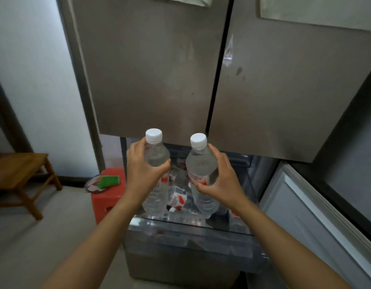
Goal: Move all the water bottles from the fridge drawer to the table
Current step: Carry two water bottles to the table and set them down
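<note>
Brushed-metal fridge doors (151,65) fill the upper half of the frame, both closed, and below them the fridge drawer (188,228) stands pulled out toward the camera. Each of the two hands grasps one bottle, upright and side by side at the centre of the frame. The left hand (141,170) wraps the left bottle (155,161) around its shoulder and label band; the right hand (220,180) holds the right bottle (200,165) at its red-and-white label, thumb in front, fingers behind. Both white caps point up and the bottle bases hang just above the drawer's clear front rim, so the pair looks lifted free rather than resting inside. Gripping at mid-body keeps full bottles balanced and lets both be carried in one trip.

More bottles (178,197) with the same red labels lie in the drawer between and below the held two, so the job is judged far from done. No desk is clearly in view; a wooden stool (20,170) stands at the left edge and a red plastic stool (106,199) sits beside the drawer, topped with a green item (108,181).
</note>
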The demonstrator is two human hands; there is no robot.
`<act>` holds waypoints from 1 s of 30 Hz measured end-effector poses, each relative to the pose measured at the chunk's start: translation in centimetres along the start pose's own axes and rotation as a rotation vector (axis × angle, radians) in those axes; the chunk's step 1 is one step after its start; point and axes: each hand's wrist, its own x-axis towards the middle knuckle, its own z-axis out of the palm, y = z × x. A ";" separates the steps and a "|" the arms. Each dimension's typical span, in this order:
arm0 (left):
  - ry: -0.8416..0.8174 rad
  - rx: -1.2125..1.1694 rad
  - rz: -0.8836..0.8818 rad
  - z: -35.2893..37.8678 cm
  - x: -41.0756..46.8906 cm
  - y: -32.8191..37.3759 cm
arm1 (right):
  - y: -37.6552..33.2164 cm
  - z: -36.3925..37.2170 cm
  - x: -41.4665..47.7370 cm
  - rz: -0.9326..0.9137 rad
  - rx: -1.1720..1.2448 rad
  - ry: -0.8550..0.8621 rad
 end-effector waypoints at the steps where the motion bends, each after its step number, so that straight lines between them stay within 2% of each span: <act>1: 0.032 0.030 0.008 -1.0 -0.1 -0.2 | -0.8 0.5 0.5 -0.023 0.046 -0.017; 6: 0.167 0.168 0.011 -6.6 -1.9 -0.9 | -4.6 3.6 2.4 -0.098 0.248 -0.144; 16: 0.440 0.341 -0.093 -14.7 -9.9 -1.5 | -9.5 8.4 0.0 -0.199 0.431 -0.374; 25: 0.635 0.553 -0.300 -20.2 -23.1 -2.5 | -12.2 15.7 -7.1 -0.250 0.449 -0.691; 30: 0.751 0.664 -0.394 -23.6 -29.2 -1.0 | -15.9 19.2 -10.5 -0.403 0.440 -0.848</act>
